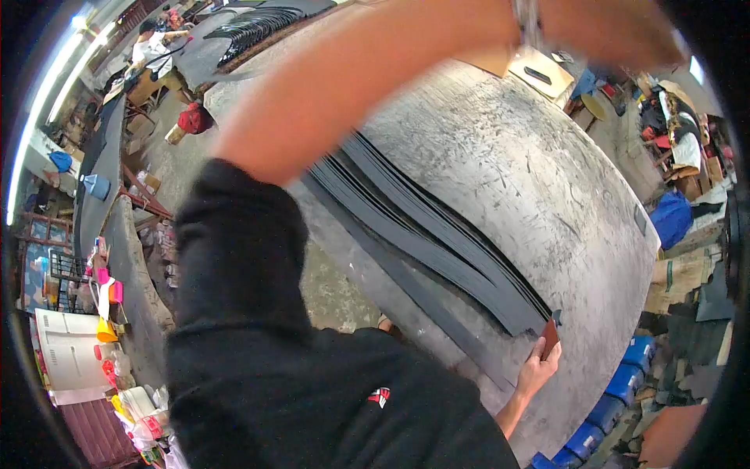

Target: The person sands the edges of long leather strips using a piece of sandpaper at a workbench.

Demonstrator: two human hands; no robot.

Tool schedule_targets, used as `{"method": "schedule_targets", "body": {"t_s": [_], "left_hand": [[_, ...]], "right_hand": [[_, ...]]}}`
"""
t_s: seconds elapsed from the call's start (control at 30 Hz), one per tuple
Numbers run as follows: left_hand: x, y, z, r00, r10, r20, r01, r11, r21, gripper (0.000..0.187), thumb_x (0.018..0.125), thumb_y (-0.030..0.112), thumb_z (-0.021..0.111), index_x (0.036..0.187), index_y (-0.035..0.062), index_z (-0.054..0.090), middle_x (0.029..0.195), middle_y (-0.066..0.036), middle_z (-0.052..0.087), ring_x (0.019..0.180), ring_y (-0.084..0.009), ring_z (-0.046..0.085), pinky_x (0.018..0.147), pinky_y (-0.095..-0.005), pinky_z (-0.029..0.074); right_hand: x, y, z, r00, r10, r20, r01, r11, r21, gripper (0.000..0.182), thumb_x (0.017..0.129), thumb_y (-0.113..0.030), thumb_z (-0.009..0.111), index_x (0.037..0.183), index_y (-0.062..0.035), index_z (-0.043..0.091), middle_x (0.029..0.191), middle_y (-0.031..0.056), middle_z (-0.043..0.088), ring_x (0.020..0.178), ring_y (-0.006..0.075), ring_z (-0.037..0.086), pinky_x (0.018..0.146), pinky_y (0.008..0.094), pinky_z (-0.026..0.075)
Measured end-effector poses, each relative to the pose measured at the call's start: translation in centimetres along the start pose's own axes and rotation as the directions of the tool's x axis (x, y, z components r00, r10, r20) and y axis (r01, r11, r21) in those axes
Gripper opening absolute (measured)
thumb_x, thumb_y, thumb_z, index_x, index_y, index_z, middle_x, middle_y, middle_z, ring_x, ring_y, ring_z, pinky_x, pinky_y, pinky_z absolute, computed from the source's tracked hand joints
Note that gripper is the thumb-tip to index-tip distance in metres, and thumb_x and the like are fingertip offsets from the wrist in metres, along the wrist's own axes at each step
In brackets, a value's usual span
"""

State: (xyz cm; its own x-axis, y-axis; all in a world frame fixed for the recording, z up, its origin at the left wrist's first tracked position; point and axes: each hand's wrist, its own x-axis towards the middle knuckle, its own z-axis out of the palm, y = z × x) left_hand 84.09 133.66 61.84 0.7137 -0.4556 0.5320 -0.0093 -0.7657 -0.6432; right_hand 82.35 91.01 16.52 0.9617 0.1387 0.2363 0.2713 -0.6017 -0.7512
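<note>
Across the top of the view sweeps my left arm, with a watch [530, 22] at the wrist. My left hand [617, 33] beyond it is smeared by motion, so its fingers cannot be made out. Low on the right, my right hand [537, 367] grips a flat reddish-brown piece [551, 338] at the near end of the dark strips. These long, curved grey-black strips [437, 234] lie stacked in two bundles side by side on the worn grey table [578, 203]. My left forearm hides their far ends. A separate flat dark strip [426, 309] runs alongside them.
A pale board with a slot [541, 74] lies at the table's far edge. Blue containers [605, 414] line its right side. A blue bag [670, 220] sits beyond. Another person [152, 51] is at a far table with more dark strips [258, 27]. Cluttered shelves stand left.
</note>
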Motion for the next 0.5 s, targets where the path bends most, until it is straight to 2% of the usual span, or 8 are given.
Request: {"method": "schedule_targets", "body": {"t_s": [0.03, 0.07, 0.13, 0.17, 0.23, 0.33, 0.43, 0.5], "left_hand": [[-1.8, 5.1, 3.7, 0.969, -0.061, -0.239, 0.041, 0.995, -0.085, 0.022, 0.102, 0.030, 0.063, 0.113, 0.0111, 0.068, 0.090, -0.015, 0.076, 0.077, -0.0279, 0.076, 0.069, -0.0410, 0.060], [-3.5, 9.8, 6.4, 0.876, -0.136, -0.463, 0.058, 0.982, -0.178, 0.016, 0.099, 0.023, 0.064, 0.096, 0.0083, 0.069, 0.077, -0.011, 0.074, 0.065, -0.0255, 0.074, 0.056, -0.0371, 0.059], [-5.1, 17.4, 9.1, 0.881, -0.329, -0.341, 0.121, 0.853, -0.508, 0.016, 0.098, 0.025, 0.066, 0.101, 0.0092, 0.067, 0.074, -0.007, 0.066, 0.067, -0.0249, 0.072, 0.055, -0.0395, 0.057], [-6.9, 21.1, 10.0, 0.897, -0.399, -0.192, 0.168, 0.708, -0.686, 0.026, 0.094, 0.024, 0.074, 0.115, 0.0117, 0.063, 0.093, -0.009, 0.069, 0.080, -0.0299, 0.073, 0.066, -0.0437, 0.059], [-9.7, 27.8, 11.6, 0.893, -0.444, -0.077, 0.186, 0.519, -0.835, 0.039, 0.090, 0.018, 0.077, 0.125, 0.0093, 0.061, 0.099, -0.011, 0.068, 0.088, -0.0316, 0.072, 0.075, -0.0441, 0.059], [-12.6, 34.4, 11.6, 0.930, -0.360, 0.075, 0.236, 0.426, -0.873, 0.045, 0.088, 0.013, 0.079, 0.129, 0.0059, 0.061, 0.102, -0.012, 0.069, 0.088, -0.0339, 0.071, 0.077, -0.0442, 0.059], [-13.3, 36.1, 10.6, 0.937, -0.319, 0.139, 0.265, 0.395, -0.880, 0.040, 0.090, 0.011, 0.078, 0.126, 0.0052, 0.063, 0.103, -0.013, 0.071, 0.088, -0.0347, 0.071, 0.078, -0.0438, 0.059], [-13.1, 36.5, 9.6, 0.919, -0.367, 0.143, 0.280, 0.352, -0.893, 0.036, 0.091, 0.010, 0.077, 0.124, 0.0048, 0.065, 0.104, -0.014, 0.072, 0.089, -0.0352, 0.072, 0.078, -0.0435, 0.060]], "right_hand": [[-0.4, 0.7, -0.7, 1.000, 0.026, -0.017, -0.026, 1.000, -0.011, 0.039, 0.107, -0.004, 0.063, 0.145, -0.0029, 0.067, 0.140, 0.0138, 0.067, 0.123, 0.0268, 0.068, 0.105, 0.0382, 0.053], [-0.8, 1.0, -1.4, 0.999, 0.023, -0.025, -0.023, 1.000, -0.001, 0.038, 0.107, -0.004, 0.063, 0.145, -0.0026, 0.067, 0.140, 0.0138, 0.068, 0.123, 0.0267, 0.068, 0.105, 0.0381, 0.052], [-1.5, 1.4, -3.0, 0.998, 0.025, -0.060, -0.024, 1.000, 0.012, 0.038, 0.107, -0.004, 0.063, 0.144, -0.0018, 0.066, 0.140, 0.0139, 0.068, 0.123, 0.0265, 0.068, 0.105, 0.0380, 0.052], [-1.6, 2.1, -4.1, 0.996, 0.042, -0.075, -0.042, 0.999, 0.009, 0.037, 0.107, -0.004, 0.063, 0.144, -0.0017, 0.066, 0.140, 0.0137, 0.068, 0.123, 0.0263, 0.068, 0.106, 0.0379, 0.052], [-2.1, 3.5, -5.5, 0.990, 0.092, -0.105, -0.091, 0.996, 0.012, 0.037, 0.108, -0.004, 0.062, 0.144, -0.0016, 0.066, 0.140, 0.0133, 0.068, 0.124, 0.0257, 0.068, 0.107, 0.0377, 0.052], [-2.6, 5.9, -8.0, 0.977, 0.175, -0.125, -0.164, 0.982, 0.091, 0.036, 0.108, -0.002, 0.061, 0.144, -0.0001, 0.066, 0.141, 0.0122, 0.068, 0.126, 0.0252, 0.068, 0.108, 0.0379, 0.052], [-2.5, 8.8, -9.6, 0.947, 0.302, -0.109, -0.304, 0.953, -0.001, 0.036, 0.109, -0.001, 0.059, 0.144, 0.0017, 0.065, 0.142, 0.0116, 0.068, 0.130, 0.0247, 0.067, 0.110, 0.0378, 0.051], [-1.8, 9.9, -9.2, 0.971, 0.224, -0.086, -0.216, 0.971, 0.098, 0.036, 0.109, -0.001, 0.059, 0.144, 0.0022, 0.065, 0.142, 0.0121, 0.068, 0.130, 0.0247, 0.067, 0.110, 0.0380, 0.051]]}}
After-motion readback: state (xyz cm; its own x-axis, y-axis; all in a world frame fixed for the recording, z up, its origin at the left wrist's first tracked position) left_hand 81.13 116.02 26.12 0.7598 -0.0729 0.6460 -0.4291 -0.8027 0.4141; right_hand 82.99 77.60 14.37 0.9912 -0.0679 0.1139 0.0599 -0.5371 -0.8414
